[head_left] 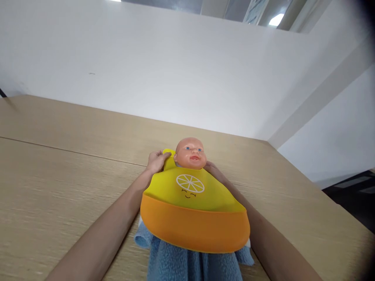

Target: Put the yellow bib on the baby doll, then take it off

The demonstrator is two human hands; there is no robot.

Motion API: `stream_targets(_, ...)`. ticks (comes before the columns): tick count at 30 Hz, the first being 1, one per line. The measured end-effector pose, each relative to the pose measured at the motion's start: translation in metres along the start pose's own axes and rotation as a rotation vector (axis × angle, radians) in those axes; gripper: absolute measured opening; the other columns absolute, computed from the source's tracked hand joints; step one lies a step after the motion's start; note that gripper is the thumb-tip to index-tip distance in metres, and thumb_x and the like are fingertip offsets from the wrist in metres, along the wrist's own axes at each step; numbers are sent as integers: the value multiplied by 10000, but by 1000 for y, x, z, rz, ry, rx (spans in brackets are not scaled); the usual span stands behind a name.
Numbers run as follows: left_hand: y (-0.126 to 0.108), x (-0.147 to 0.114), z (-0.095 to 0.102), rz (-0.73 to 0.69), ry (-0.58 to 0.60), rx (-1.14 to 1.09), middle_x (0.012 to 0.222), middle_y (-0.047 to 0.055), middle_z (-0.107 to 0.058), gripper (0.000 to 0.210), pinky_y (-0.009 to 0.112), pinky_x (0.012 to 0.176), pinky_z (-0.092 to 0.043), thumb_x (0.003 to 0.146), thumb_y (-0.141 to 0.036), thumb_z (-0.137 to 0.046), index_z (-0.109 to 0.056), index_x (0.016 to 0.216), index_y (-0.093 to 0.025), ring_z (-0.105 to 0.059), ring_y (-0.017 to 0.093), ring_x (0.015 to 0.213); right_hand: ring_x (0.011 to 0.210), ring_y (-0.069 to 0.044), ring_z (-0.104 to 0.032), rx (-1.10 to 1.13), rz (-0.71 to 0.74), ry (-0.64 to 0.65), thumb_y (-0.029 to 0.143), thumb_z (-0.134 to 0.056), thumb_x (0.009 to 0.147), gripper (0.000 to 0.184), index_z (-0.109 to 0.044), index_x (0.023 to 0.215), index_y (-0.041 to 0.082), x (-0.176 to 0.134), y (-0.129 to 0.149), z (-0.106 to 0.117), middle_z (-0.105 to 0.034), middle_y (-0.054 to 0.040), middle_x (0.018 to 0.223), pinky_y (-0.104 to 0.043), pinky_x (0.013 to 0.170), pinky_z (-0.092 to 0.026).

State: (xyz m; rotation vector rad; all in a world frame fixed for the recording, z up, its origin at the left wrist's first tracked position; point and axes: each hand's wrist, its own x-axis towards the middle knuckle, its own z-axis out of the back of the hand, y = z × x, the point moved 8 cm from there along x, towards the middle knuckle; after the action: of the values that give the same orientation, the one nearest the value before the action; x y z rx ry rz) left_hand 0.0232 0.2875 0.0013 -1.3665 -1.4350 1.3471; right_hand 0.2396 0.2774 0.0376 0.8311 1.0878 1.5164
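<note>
A baby doll [191,153] in a blue fleece garment [187,262] lies face up on the wooden table. Over its chest lies a yellow bib [166,188] with a printed citrus slice, a smiling face and an orange catch pocket [195,228]. Beside the doll's head, my left hand [157,160] pinches the bib's yellow neck strap between thumb and fingers. On the other side, my right hand [213,170] reaches in behind the doll's head and neck. Its fingers are mostly hidden there, so their grip does not show.
The light wood table [73,164] has a seam running across it. A white wall [175,70] rises behind its far edge, with window panes above. Something dark [351,195] stands beyond the table's right edge.
</note>
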Motion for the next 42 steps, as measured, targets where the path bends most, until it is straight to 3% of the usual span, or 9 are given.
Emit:
stream_targets(6, -2, 1, 1, -10, -7, -62, 665, 3, -643, 359, 267, 547, -436, 557, -225, -757, -631, 890, -182, -588, 158, 577, 1039, -200, -587, -16, -26, 18, 351, -543, 932, 279, -589, 1164, 203, -4, -2, 3, -572, -73, 1218, -371, 876, -515)
stream_targets(12, -5, -11, -8, 52, 127, -7, 634, 24, -649, 244, 274, 519, -409, 579, -288, -741, -697, 784, -162, -577, 171, 558, 1034, -208, -590, -19, -22, 7, 356, -550, 928, 300, -583, 1173, 186, -2, -3, 3, -574, -74, 1210, -383, 872, -518)
stream_targets(23, 2, -5, -11, 16, 208, -13, 628, 8, -630, 300, 250, 495, -386, 608, -398, -755, -646, 738, -151, -564, 152, 536, 1027, -221, -594, -13, 3, -16, 363, -551, 926, 338, -568, 1190, 152, 2, -3, 6, -579, -76, 1194, -408, 866, -520)
stream_targets(30, 3, -1, -12, 7, 218, -166, 588, -31, -576, 257, 232, 492, -378, 595, -329, -769, -598, 707, -175, -536, 122, 512, 984, -209, -618, 21, 9, 13, 336, -563, 915, 280, -623, 1105, 138, 3, -3, -1, -635, -86, 1126, -378, 858, -516)
stream_targets(38, -2, -7, -11, 66, 186, -156, 510, -39, -539, 220, 214, 424, -312, 645, -298, -745, -566, 658, -172, -481, 97, 421, 897, -255, -669, 79, -12, 84, 204, -540, 763, 260, -702, 954, 133, 5, -5, -7, -730, -98, 951, -357, 790, -509)
stream_targets(42, 5, -6, -16, 128, 281, -248, 567, -8, -591, 190, 227, 457, -380, 665, -283, -727, -598, 711, -152, -534, 120, 449, 826, -252, -682, 93, -21, 88, 177, -528, 737, 257, -697, 924, 128, 5, -7, -8, -735, -97, 893, -349, 751, -515)
